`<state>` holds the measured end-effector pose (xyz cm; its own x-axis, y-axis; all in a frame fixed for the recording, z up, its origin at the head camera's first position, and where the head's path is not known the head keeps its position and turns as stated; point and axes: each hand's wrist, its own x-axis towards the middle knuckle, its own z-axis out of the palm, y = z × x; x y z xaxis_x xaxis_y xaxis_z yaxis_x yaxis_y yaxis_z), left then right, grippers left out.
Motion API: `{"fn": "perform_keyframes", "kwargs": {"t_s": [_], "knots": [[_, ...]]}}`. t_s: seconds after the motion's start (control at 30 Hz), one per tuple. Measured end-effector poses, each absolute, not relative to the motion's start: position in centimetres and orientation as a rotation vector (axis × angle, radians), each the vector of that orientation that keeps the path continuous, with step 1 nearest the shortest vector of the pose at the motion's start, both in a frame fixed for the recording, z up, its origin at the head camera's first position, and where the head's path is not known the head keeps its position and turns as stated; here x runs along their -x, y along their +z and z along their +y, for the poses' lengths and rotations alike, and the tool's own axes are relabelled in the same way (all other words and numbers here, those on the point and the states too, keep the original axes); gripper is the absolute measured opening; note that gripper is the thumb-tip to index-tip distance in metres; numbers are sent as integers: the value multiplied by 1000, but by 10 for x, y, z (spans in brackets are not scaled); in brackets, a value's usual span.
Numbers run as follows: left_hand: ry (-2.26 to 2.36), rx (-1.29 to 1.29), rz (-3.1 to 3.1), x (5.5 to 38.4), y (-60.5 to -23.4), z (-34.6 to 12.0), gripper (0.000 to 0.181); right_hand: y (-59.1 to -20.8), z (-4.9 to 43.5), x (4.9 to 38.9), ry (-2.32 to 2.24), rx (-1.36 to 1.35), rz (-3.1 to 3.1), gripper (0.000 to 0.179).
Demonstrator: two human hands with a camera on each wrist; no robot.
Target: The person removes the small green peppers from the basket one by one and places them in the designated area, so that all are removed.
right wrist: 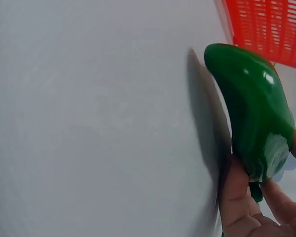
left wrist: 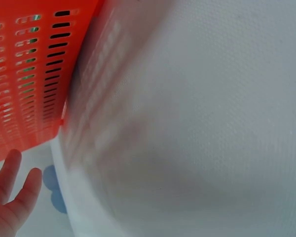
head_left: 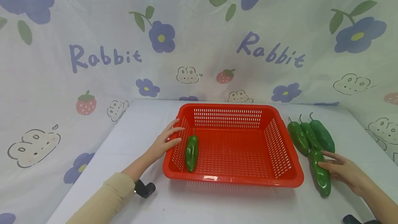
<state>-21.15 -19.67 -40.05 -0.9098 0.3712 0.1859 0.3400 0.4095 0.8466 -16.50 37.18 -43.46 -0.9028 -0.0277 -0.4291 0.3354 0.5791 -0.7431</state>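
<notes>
A red plastic basket [head_left: 230, 179] with slotted walls stands mid-table. One green pepper [head_left: 191, 153] lies inside along its left wall, stem pointing away. My left hand [head_left: 163, 141] rests at the left rim with fingers spread and extended; the left wrist view shows two fingers [left wrist: 25, 195] beside the basket's outer wall. Right of the basket, my right hand [head_left: 343, 172] grips a glossy green pepper [head_left: 320, 175] near its stem end between thumb and fingers. In the right wrist view this pepper [right wrist: 254, 98] casts a shadow on the tabletop, its blunt tip toward the basket.
Beyond the right hand lie three more green peppers [head_left: 306, 134] in a bunch, close to the basket's right side. The table has a white cover [head_left: 149, 117]. Behind it hangs a curtain [head_left: 199, 37] printed with flowers and rabbits.
</notes>
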Motion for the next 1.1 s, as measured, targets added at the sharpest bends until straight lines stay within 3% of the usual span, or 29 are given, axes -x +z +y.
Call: {"fn": "perform_keyframes", "kwargs": {"t_s": [0.7,1.1], "knots": [[1560,-655,2615,211,-402,-197,40,-428,362,168,-1072,-250,2514,85],[1568,-658,2603,211,-401,-197,41,-424,370,169,-1062,-155,2546,75]]}}
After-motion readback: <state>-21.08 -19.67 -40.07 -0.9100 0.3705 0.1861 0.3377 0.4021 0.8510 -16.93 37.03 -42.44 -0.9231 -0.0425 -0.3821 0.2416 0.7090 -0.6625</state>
